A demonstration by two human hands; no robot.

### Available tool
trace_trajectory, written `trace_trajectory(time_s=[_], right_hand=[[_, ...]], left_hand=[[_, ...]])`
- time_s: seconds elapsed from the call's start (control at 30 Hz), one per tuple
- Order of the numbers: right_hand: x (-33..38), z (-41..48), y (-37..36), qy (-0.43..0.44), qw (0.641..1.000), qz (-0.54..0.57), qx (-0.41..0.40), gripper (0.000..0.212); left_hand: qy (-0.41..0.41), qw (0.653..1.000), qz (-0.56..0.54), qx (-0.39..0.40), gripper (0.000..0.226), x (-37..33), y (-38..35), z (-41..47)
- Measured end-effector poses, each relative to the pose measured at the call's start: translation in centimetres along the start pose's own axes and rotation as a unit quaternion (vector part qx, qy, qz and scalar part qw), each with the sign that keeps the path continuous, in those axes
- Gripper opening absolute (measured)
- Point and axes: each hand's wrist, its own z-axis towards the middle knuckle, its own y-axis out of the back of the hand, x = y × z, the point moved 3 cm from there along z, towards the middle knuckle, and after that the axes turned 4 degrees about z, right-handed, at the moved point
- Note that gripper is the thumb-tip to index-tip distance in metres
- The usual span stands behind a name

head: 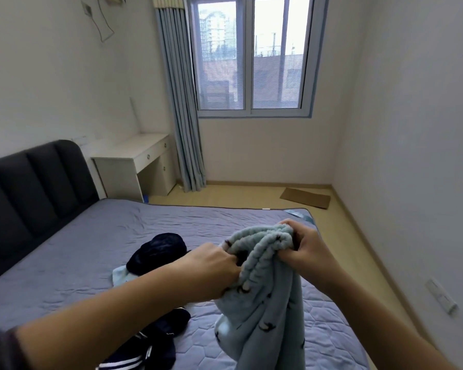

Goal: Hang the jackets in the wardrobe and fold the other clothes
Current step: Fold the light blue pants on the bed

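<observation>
A light blue fleece garment (265,303) with small dark prints hangs above the bed (64,263), bunched at its top edge. My left hand (214,265) grips the bunch from the left and my right hand (308,252) grips it from the right, both with curled fingers. A dark navy garment (158,249) lies on the bed over a light blue piece (119,276). Another dark garment with white stripes (145,348) lies near the bed's front edge, partly hidden by my left forearm.
The bed has a dark padded headboard (30,188) on the left. A white desk (137,161) stands by the blue curtain (182,116) and window (249,54). A flat cardboard piece (305,197) lies on the wooden floor beyond the bed. The wardrobe is out of sight.
</observation>
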Motion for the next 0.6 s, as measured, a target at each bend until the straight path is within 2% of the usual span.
trace_trajectory(time_s=[0.1, 0.2, 0.33, 0.4, 0.47, 0.5, 0.6], right_hand=[[-0.2, 0.2, 0.4, -0.008, 1.000, -0.001, 0.003, 0.014], [-0.8, 0.4, 1.7, -0.031, 0.999, 0.008, -0.011, 0.013], [-1.9, 0.8, 4.0, -0.066, 0.996, 0.046, -0.050, 0.010], [-1.9, 1.0, 4.5, -0.069, 0.996, 0.048, -0.040, 0.009], [-1.3, 1.4, 4.7, -0.057, 0.997, 0.040, -0.018, 0.013], [-0.7, 1.7, 4.8, -0.042, 0.999, 0.031, -0.006, 0.018], [1.5, 2.6, 4.5, 0.041, 0.998, -0.026, 0.046, 0.044]], left_hand=[[-0.006, 0.999, 0.036, 0.031, 0.015, 0.3, 0.3, 0.6], [-0.056, 0.998, 0.028, -0.015, 0.030, 0.6, 0.8, 0.1], [-0.122, 0.990, -0.032, -0.057, 0.017, 1.7, 1.6, -2.0], [-0.099, 0.989, -0.046, -0.097, 0.018, 3.4, 1.8, -3.0], [-0.070, 0.987, -0.055, -0.134, 0.033, 5.0, 2.0, -3.9], [-0.060, 0.985, -0.057, -0.150, 0.038, 5.4, 2.0, -4.1], [-0.037, 0.977, -0.078, -0.197, 0.030, 6.3, 2.2, -4.3]])
